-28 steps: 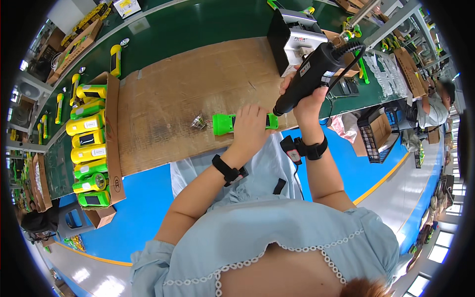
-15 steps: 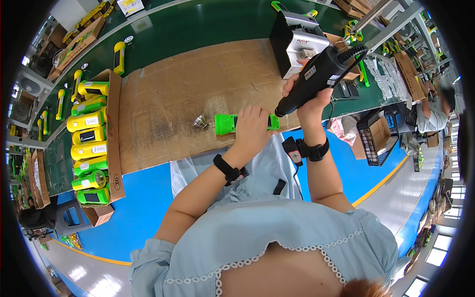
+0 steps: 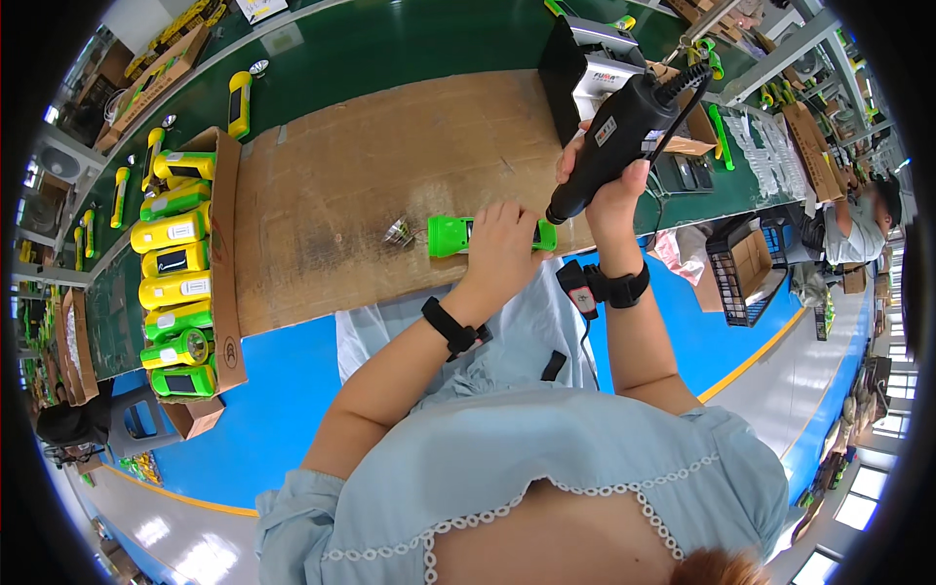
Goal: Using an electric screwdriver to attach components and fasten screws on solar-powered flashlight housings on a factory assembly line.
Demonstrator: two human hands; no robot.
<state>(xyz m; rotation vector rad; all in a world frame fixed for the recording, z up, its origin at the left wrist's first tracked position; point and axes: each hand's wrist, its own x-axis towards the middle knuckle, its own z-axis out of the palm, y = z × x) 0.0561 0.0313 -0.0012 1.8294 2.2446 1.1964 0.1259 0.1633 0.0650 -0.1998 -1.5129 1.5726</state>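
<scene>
A green flashlight body (image 3: pixel 448 237) lies crosswise on a cardboard sheet, near the table's front edge. My left hand (image 3: pixel 502 242) is closed over its middle, fingers wrapped on top and hiding much of it. From its left end, thin wires lead to a shiny reflector lamp (image 3: pixel 399 232) lying on the cardboard. My right hand (image 3: pixel 609 190) grips a black electric screwdriver (image 3: pixel 614 136), tilted with its cable end up and to the right. The driver's nose is at the flashlight's right end; whether it touches cannot be made out.
A carton (image 3: pixel 226 263) on the left holds several yellow and green flashlights (image 3: pixel 174 232). More lie on the green table (image 3: pixel 390 49) beyond. A black and silver machine (image 3: pixel 590 73) stands at the back right. A black crate (image 3: pixel 746 273) and a co-worker (image 3: pixel 868 224) are farther right.
The electric screwdriver has shifted slightly left at its cable end, its nose staying by the flashlight's right end. My left hand keeps its hold, and the view has shifted a little.
</scene>
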